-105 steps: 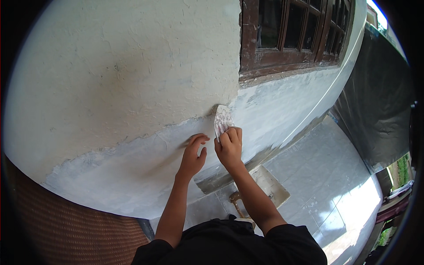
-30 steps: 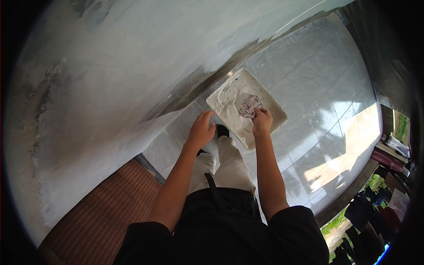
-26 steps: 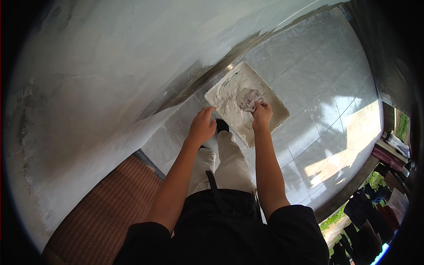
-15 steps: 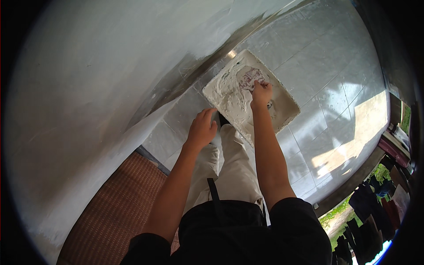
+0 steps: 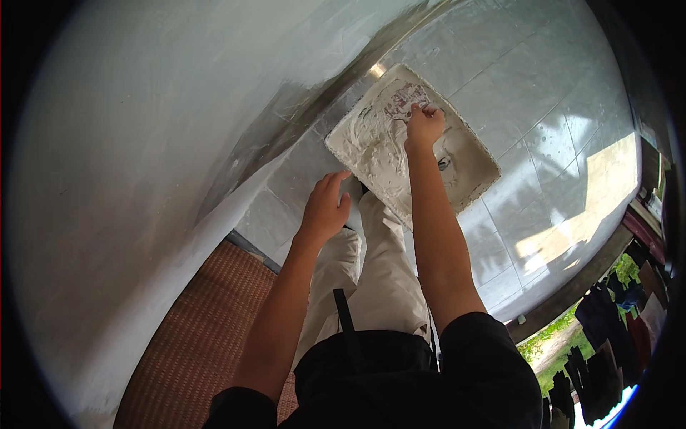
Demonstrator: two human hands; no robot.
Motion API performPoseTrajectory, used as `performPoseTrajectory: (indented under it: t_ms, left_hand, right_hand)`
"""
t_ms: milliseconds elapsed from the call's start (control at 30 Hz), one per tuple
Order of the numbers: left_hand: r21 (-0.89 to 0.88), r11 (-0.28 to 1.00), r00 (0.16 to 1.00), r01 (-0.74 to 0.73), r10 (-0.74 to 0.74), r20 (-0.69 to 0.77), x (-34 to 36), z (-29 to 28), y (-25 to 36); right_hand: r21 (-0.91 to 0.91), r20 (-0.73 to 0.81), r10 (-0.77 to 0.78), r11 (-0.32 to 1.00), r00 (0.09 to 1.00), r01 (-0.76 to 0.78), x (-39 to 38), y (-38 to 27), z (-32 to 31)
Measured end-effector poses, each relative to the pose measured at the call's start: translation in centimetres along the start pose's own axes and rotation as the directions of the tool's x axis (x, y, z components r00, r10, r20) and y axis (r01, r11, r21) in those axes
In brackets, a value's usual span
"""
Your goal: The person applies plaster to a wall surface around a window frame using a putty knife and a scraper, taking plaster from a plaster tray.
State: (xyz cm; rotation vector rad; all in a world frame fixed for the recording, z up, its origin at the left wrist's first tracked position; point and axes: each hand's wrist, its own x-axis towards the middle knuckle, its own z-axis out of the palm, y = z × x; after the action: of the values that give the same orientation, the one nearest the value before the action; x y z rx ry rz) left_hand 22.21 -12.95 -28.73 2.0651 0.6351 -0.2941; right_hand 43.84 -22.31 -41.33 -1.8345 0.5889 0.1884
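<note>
A pale rectangular tray (image 5: 480, 171) holds thick whitish paste (image 5: 370, 146), smeared mostly over its left and far parts. My right hand (image 5: 426, 130) is closed on a flat reddish scraper (image 5: 406, 100) streaked with the paste, its blade down in the far part of the tray. The handle is mostly covered by my fingers. Just off the tray's left near edge, my left hand (image 5: 326, 209) is open, fingers extended towards the rim; whether a fingertip touches it I cannot tell. A small dark mark shows on the tray's bottom, right of my right wrist.
A grey-white wall (image 5: 157, 129) rises close on my left. Grey tiles (image 5: 543, 79) cover the floor, sunlit at the right. My legs (image 5: 379, 279) stand at the tray's near side. A brown woven mat (image 5: 207, 322) lies at lower left; dark cloths (image 5: 607, 329) hang at lower right.
My right hand and the scraper have moved farther away, towards the tray's far corner. The left hand stays beside the near left edge, nearly unchanged.
</note>
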Motion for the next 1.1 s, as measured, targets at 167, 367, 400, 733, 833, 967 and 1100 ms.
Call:
performPoseTrajectory:
  t_ms: [167, 367, 400, 733, 833, 967, 1100]
  left_hand:
    - [-0.018, 1.000, 1.000, 0.010, -0.010, 0.012, 0.3, -0.2, 0.0]
    - [-0.035, 0.999, 0.999, 0.031, -0.030, 0.023, 0.0, -0.2, -0.4]
    - [-0.035, 0.999, 0.999, 0.036, -0.035, 0.020, -0.1, -0.2, -0.5]
    - [-0.029, 0.998, 0.999, 0.052, -0.052, 0.017, -0.5, -0.4, -1.7]
    - [-0.049, 0.994, 0.995, 0.096, -0.095, 0.022, -0.6, -0.6, -1.6]
    - [-0.075, 0.989, 0.991, 0.127, -0.124, 0.048, -0.4, -0.9, -1.4]
    - [-0.041, 0.994, 0.995, 0.100, -0.099, 0.014, -0.7, -1.2, -2.6]
  right_hand:
    - [-0.052, -0.006, 0.008, 0.999, 1.000, -0.008, 0.4, 0.4, 0.6]
    - [-0.102, -0.014, 0.030, 0.994, 0.999, -0.031, 0.4, 0.4, 0.8]
    - [-0.107, -0.004, 0.032, 0.994, 0.999, -0.032, 0.3, 0.2, 0.9]
    - [0.293, 0.212, 0.217, 0.916, 0.953, -0.274, 0.6, 0.8, 0.5]
    - [0.334, 0.210, 0.219, 0.900, 0.953, -0.280, 0.1, 1.0, 0.5]
    - [0.298, 0.211, 0.170, 0.927, 0.962, -0.229, 1.1, 1.6, -0.2]
    - [0.147, 0.248, 0.208, 0.957, 0.946, -0.249, 0.9, 0.7, -0.3]
